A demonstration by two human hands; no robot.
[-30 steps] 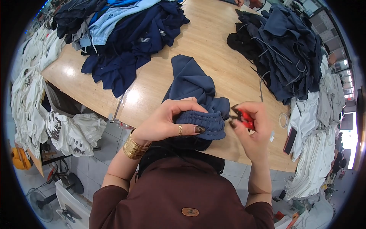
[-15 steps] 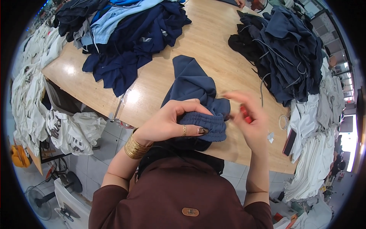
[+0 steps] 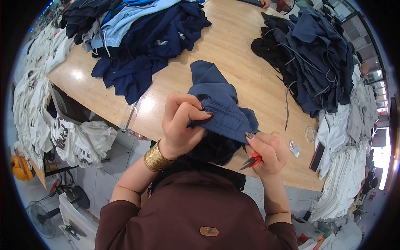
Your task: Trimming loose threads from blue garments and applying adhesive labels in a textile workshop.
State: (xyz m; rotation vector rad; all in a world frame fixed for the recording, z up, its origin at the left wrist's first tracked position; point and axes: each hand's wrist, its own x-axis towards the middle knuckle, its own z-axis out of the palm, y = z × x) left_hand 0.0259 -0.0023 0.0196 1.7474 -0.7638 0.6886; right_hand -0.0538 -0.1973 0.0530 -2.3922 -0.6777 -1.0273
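Observation:
A dark blue-grey garment (image 3: 214, 92) with a gathered elastic waistband (image 3: 227, 121) lies at the near edge of the table, its waistband lifted toward me. My left hand (image 3: 182, 121) pinches the band's left part between thumb and fingers. At the band's right end, my right hand (image 3: 268, 152) grips the cloth with thumb and forefinger. Tucked in that same hand are small red-handled thread snips (image 3: 253, 161), their blades pointing down and left. Black fabric (image 3: 212, 148) shows beneath the waistband.
Navy garments (image 3: 146, 54) and light blue ones (image 3: 125, 25) are heaped at the far left of the wooden table (image 3: 225, 41). Dark grey garments with drawcords (image 3: 316, 62) pile up at right. A tape roll (image 3: 310, 134) rests near white cloth stacks (image 3: 339, 179). Another person's hand (image 3: 265, 3) shows at the far edge.
My right hand has come down and in to take the waistband's right end. My left hand has shifted its hold, and the band is now stretched between both hands.

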